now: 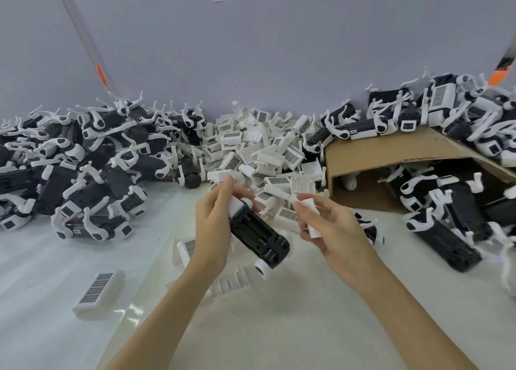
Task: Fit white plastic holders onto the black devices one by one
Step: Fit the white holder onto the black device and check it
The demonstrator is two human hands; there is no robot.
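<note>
The left hand [213, 224] grips 1 black device [258, 237] above the bench [265, 313]; just right of it, the right hand [332, 227] pinches 1 white holder [312, 218] — not touching the device. Beyond the device lies a heap of white holders [262, 149].

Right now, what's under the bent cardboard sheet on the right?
Under the cardboard sheet the shadowed gap shows one white rounded part near its left opening and several black devices with white arms spilling out to the right. Anything deeper is covered by the sheet and cannot be seen.

Black device [258, 234]; white holders [262, 151], grey grid labels; brown cardboard [391, 151].
</note>
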